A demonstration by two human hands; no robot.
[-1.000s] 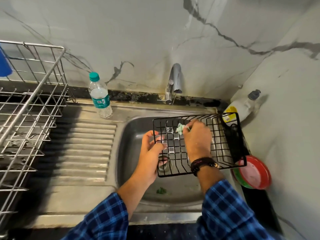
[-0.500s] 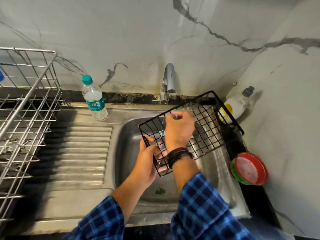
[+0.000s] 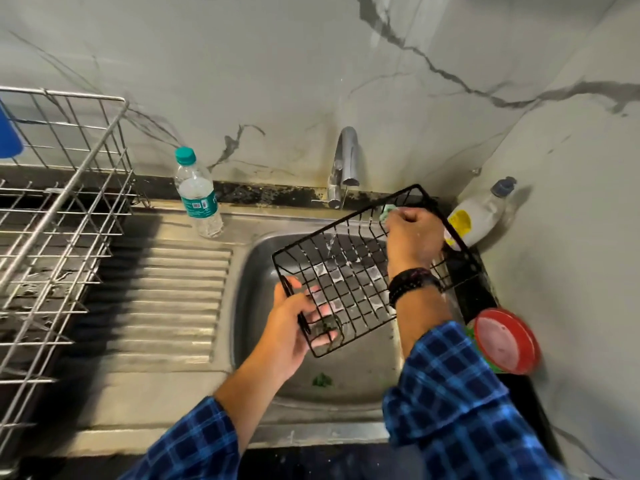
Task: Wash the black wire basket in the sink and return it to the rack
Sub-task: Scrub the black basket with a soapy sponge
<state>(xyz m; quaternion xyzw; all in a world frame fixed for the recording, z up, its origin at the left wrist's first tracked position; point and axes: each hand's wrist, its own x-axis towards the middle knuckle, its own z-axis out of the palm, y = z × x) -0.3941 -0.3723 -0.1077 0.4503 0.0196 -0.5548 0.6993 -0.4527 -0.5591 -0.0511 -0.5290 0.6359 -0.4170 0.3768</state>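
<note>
Black wire basket (image 3: 349, 271) tilted over sink (image 3: 250, 292), left hand (image 3: 294, 329) curled round its near edge, right hand (image 3: 412, 237) pinching green scrubber (image 3: 387, 212) at far rim

This is a home kitchen, at its washing-up corner. A stainless steel sink (image 3: 254, 282) with a ridged drainboard (image 3: 166, 299) is set into a dark bench (image 3: 530, 410), and a chrome tap (image 3: 347, 161) runs a thin stream into it. A steel wire dish rack (image 3: 62, 194) stands on the left. A white squeeze bottle (image 3: 481, 216) leans in the corner, against grey-veined marble walls (image 3: 242, 64).
</note>
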